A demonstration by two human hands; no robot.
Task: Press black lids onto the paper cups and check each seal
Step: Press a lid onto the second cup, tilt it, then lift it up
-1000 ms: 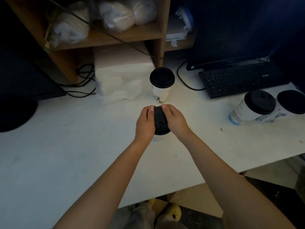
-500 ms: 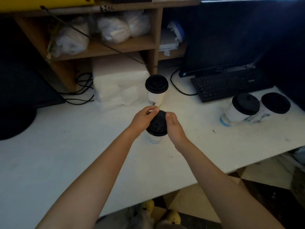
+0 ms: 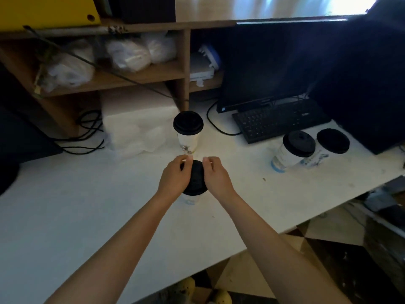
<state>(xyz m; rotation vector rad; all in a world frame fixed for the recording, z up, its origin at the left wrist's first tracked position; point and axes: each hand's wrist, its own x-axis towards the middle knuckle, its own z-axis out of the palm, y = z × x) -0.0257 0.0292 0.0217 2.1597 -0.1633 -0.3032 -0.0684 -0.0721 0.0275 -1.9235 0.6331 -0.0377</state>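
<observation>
A white paper cup [image 3: 193, 199] stands at the middle of the white table [image 3: 65, 216] with a black lid [image 3: 195, 178] on its top. My left hand [image 3: 174, 177] and my right hand [image 3: 215, 176] curl around the lid's two sides, fingertips on its far rim. Just behind it stands a second lidded cup [image 3: 188, 130], upright. At the right are two more lidded cups, one [image 3: 292, 150] tilted toward me and another [image 3: 328, 145] right of it showing mostly its black lid.
A black keyboard [image 3: 280, 119] and a dark monitor [image 3: 267, 69] sit at the back right. A white plastic-wrapped pack [image 3: 135, 126] and black cables [image 3: 87, 132] lie at the back left, below a wooden shelf [image 3: 131, 77] holding bags. The table's front edge runs diagonally at the lower right.
The camera has tilted up, showing more shelf. My hands have shifted around the lid: the left came from its top back to its left side, and both now grip its rim.
</observation>
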